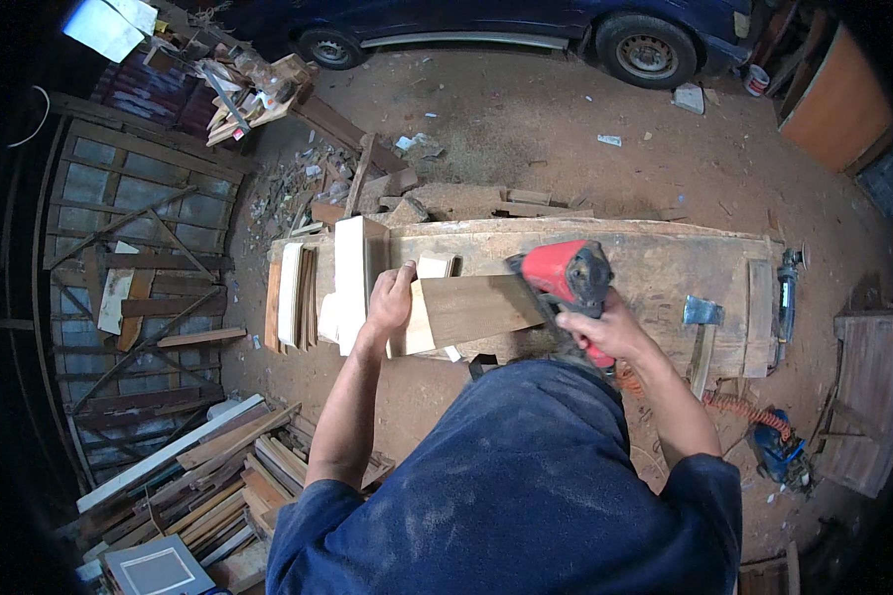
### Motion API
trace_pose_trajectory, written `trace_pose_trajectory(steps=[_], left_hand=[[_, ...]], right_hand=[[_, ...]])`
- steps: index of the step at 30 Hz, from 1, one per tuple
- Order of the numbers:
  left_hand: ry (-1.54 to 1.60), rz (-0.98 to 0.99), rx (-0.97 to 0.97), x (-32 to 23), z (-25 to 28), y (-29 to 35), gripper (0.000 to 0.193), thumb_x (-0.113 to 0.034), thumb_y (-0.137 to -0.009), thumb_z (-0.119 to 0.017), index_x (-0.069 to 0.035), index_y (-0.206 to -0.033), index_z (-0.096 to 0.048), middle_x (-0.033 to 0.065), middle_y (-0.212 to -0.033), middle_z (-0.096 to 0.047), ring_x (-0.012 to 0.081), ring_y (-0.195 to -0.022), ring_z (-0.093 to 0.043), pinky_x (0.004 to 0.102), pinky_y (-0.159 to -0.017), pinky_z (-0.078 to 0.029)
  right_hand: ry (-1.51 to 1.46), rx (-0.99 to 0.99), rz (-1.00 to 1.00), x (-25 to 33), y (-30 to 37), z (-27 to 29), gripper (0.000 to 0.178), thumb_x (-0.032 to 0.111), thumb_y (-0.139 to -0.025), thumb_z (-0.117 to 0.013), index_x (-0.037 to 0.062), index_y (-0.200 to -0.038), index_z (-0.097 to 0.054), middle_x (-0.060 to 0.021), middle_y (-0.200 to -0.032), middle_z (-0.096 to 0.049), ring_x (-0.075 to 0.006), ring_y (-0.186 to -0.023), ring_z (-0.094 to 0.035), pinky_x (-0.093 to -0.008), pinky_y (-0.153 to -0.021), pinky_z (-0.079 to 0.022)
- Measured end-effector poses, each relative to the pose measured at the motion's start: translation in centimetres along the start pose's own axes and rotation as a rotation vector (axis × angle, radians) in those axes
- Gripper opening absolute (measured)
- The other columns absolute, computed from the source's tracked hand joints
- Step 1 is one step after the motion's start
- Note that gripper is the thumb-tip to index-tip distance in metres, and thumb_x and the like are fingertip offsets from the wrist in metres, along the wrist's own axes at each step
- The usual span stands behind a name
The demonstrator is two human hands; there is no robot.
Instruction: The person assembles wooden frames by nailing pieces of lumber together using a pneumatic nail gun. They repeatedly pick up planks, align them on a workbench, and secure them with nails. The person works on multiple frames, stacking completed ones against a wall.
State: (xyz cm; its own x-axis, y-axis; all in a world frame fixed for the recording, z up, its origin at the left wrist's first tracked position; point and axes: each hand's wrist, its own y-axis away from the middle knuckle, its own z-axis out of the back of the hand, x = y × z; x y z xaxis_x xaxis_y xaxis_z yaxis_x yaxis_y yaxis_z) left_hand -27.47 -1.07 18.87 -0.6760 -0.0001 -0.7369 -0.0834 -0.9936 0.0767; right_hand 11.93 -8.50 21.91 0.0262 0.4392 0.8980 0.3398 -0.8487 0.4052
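Note:
My right hand [610,327] is wrapped round the handle of a red and black nail gun [558,270]. Its nose is at the right end of a brown wooden board [481,309] lying on the workbench [655,268]. My left hand [392,296] closes on the pale wooden piece [415,317] at the board's left end. Against that hand's left side stands a pale block-like stack of wood [355,268]. Farther left, several thin slats [293,293] stand on edge. The exact contact under the nail gun is hidden.
A hatchet [702,312] lies on the bench's right part, with a slim power tool [789,288] at its right end. An orange coiled hose [754,409] runs to the floor. Lumber [238,476] is piled lower left. A blue vehicle [466,25] stands at the far side.

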Motion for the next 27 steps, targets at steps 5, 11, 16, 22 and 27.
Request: trace_pose_trajectory(steps=[5, 11, 16, 22, 27], left_hand=[[-0.052, 0.053, 0.003, 1.1, 0.2, 0.0, 0.053, -0.035, -0.109, -0.043, 0.009, -0.086, -0.061, 0.0331, -0.086, -0.061, 0.0511, -0.084, -0.058, 0.0554, -0.076, -0.042], [-0.17, -0.106, 0.027, 0.8, 0.1, 0.4, 0.037, -0.022, -0.11, -0.041, 0.005, -0.099, -0.063, 0.0306, -0.091, -0.064, 0.049, -0.089, -0.058, 0.0562, -0.079, -0.043], [-0.272, -0.124, 0.035, 3.0, 0.1, 0.4, 0.031, -0.019, -0.109, -0.041, 0.003, -0.106, -0.062, 0.0284, -0.09, -0.064, 0.0473, -0.09, -0.059, 0.0553, -0.08, -0.045], [-0.26, -0.17, 0.028, 2.7, -0.1, 0.3, 0.034, -0.021, -0.11, -0.04, 0.004, -0.105, -0.062, 0.0295, -0.092, -0.065, 0.0479, -0.09, -0.059, 0.0559, -0.08, -0.044], [-0.137, 0.009, 0.015, 1.6, 0.1, 0.2, 0.043, -0.026, -0.11, -0.04, 0.007, -0.095, -0.062, 0.0333, -0.09, -0.063, 0.0503, -0.092, -0.058, 0.0556, -0.081, -0.043]], right_hand=[[-0.033, 0.267, -0.006, 2.6, -2.1, -3.2, 0.022, 0.018, -0.085, -0.072, 0.0044, -0.1, -0.063, -0.0004, -0.066, -0.057, -0.0102, -0.055, -0.054, -0.0303, -0.052, -0.047], [-0.03, 0.373, -0.027, 2.6, -3.8, -4.7, 0.033, 0.013, -0.088, -0.07, 0.0006, -0.118, -0.063, -0.0013, -0.067, -0.059, -0.0116, -0.056, -0.057, -0.0304, -0.054, -0.05], [-0.077, 0.381, 0.005, 2.7, -4.0, -5.4, 0.015, 0.013, -0.087, -0.065, 0.0017, -0.097, -0.063, 0.0004, -0.062, -0.055, -0.0094, -0.05, -0.052, -0.0298, -0.049, -0.047], [-0.055, 0.373, -0.006, 2.4, -4.0, -5.1, 0.014, 0.013, -0.087, -0.065, 0.0018, -0.096, -0.063, 0.0001, -0.061, -0.054, -0.0098, -0.05, -0.053, -0.03, -0.049, -0.047], [-0.019, 0.384, -0.01, 3.4, -3.2, -4.7, 0.023, 0.015, -0.084, -0.064, 0.0009, -0.102, -0.062, -0.0003, -0.063, -0.055, -0.0112, -0.051, -0.054, -0.0307, -0.049, -0.046]])
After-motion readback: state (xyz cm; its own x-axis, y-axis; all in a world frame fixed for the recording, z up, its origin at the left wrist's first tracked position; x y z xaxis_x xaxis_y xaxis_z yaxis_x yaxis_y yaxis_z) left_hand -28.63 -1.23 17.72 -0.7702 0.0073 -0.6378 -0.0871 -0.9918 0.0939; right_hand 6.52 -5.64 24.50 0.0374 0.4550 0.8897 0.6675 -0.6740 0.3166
